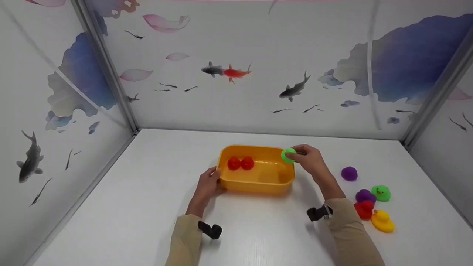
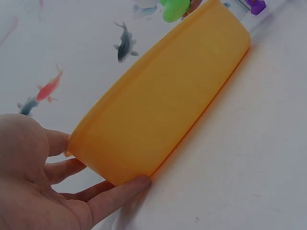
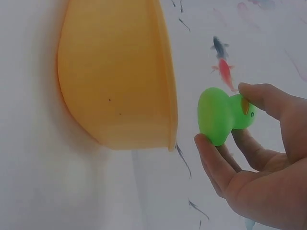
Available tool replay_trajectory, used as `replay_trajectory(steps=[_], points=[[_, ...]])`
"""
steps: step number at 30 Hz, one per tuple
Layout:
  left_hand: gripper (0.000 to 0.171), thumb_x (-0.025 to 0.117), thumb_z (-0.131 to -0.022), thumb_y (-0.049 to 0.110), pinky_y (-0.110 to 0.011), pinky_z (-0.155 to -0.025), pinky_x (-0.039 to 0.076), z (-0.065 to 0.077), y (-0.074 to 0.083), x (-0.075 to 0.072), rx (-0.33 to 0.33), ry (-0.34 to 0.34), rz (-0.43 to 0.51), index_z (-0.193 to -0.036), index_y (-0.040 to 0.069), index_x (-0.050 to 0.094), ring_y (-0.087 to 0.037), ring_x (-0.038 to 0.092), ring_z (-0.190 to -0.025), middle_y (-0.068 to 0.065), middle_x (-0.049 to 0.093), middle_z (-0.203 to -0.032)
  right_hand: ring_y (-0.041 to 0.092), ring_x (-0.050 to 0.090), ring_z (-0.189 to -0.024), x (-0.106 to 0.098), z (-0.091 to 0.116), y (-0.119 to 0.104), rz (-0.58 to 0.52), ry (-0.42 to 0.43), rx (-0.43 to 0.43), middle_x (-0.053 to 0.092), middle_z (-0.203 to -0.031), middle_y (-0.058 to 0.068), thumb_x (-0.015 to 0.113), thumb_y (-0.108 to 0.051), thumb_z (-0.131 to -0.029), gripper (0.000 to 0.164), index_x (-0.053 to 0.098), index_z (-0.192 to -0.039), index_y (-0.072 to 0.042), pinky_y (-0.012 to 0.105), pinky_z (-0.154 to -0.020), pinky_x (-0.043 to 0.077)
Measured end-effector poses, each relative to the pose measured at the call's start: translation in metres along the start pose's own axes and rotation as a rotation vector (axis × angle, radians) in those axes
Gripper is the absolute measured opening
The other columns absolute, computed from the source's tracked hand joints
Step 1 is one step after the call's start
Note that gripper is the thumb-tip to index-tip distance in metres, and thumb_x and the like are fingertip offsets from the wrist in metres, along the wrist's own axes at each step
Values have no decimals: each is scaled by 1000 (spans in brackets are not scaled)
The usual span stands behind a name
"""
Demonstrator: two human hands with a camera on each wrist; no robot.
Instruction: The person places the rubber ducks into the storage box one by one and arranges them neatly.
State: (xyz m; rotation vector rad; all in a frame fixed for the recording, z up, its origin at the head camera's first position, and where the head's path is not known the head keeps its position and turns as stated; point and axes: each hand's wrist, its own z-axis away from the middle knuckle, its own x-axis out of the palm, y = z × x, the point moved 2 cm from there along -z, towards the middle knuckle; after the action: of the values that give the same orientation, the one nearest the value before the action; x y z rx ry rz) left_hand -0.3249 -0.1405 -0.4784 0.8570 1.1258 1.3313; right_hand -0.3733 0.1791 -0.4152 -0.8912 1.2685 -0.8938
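Note:
A yellow-orange plastic basin point(image 1: 255, 187) stands on the white table, with two red rubber ducks point(image 1: 234, 163) inside, side by side at the left. My left hand point(image 1: 207, 183) grips the basin's left end, thumb at the rim and fingers spread along the outer wall, as the left wrist view shows. Over the basin's right rim, my right hand point(image 1: 308, 159) pinches a green rubber duck point(image 3: 216, 116) between thumb and fingers. In the right wrist view this duck is beside the rim, apart from it, its orange beak towards the palm.
Right of the basin lie a purple duck point(image 1: 349, 173) and a cluster: another purple duck point(image 1: 365, 195), a green duck point(image 1: 381, 193), a red duck point(image 1: 364, 210) and a yellow duck point(image 1: 383, 221). White panels point(image 1: 258, 111) with painted fish border the table.

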Motion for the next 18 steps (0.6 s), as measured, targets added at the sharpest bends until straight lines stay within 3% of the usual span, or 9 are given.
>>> replay_trajectory(steps=[5,12,18], points=[[49,44,-108,32,-37,-95,59,-1,1,1,9,-3,14,-152,11,42,-22,63,-104,-15,61,-137,29,58,-122,11,-7,-9,-3,-37,16,57,-135,16,69,-37,-94,52,54,-131,-3,43,-115,44],[50,43,-108,32,-41,-95,59,-1,-1,-1,16,-3,12,-152,10,40,-22,65,-105,-18,60,-139,29,55,-116,26,-16,-23,86,-97,69,56,-134,16,70,-38,-93,56,53,-132,-3,44,-114,45],[51,43,-108,33,-40,-97,58,-2,-1,-1,4,5,-5,-153,11,39,-23,64,-108,-17,58,-141,29,55,-116,40,-25,-27,58,-118,91,55,-136,16,71,-33,-94,53,53,-135,-4,42,-114,45]])
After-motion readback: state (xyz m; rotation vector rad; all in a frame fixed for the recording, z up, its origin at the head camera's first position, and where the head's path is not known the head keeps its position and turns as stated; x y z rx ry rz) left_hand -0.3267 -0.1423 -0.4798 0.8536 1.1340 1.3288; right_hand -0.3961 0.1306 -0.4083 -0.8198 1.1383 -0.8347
